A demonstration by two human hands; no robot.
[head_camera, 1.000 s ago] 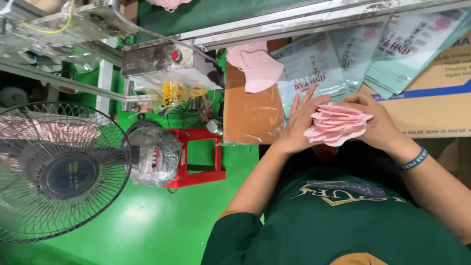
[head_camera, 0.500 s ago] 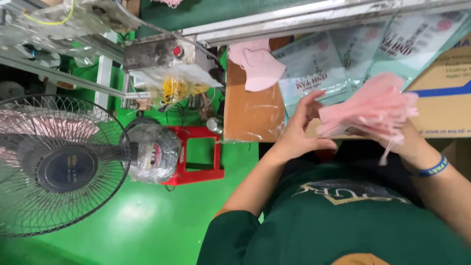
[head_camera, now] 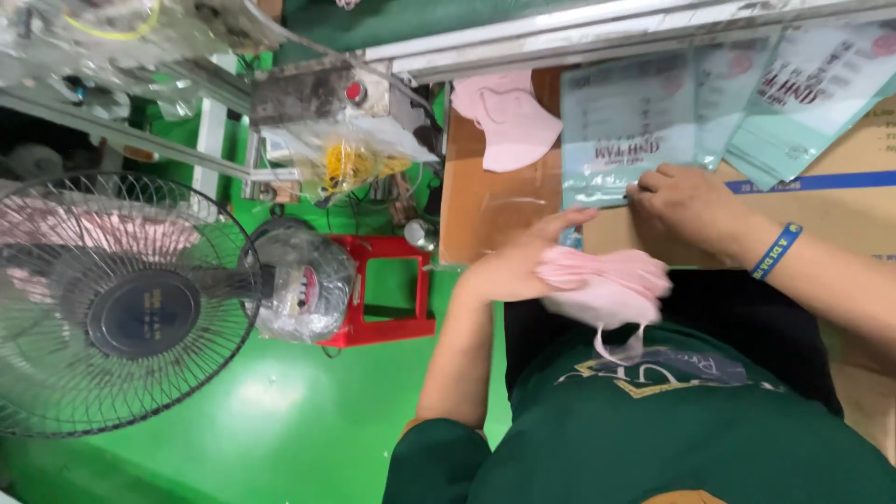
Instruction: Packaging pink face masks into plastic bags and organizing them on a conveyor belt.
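Note:
My left hand (head_camera: 518, 271) holds a stack of pink face masks (head_camera: 607, 285) just above my lap, with an ear loop dangling below. My right hand (head_camera: 681, 201), which has a blue wristband, rests with its fingertips on the lower edge of a teal flat packaging bag (head_camera: 621, 131). This bag lies on the brown cardboard work surface (head_camera: 485, 201). Several more teal bags (head_camera: 803, 84) are fanned out to its right. A few loose pink masks (head_camera: 504, 117) lie at the far left of the surface.
A standing fan (head_camera: 121, 299) is on the left over the green floor (head_camera: 280, 420). Beside it are a red stool (head_camera: 387, 289), a plastic-wrapped motor (head_camera: 303, 285) and a machine with a red button (head_camera: 327, 93). A metal rail (head_camera: 607, 23) runs along the top.
Both hands held the mask stack up before. Now my right hand has let go and moved to the teal bag, and my left hand has lowered the stack toward my lap.

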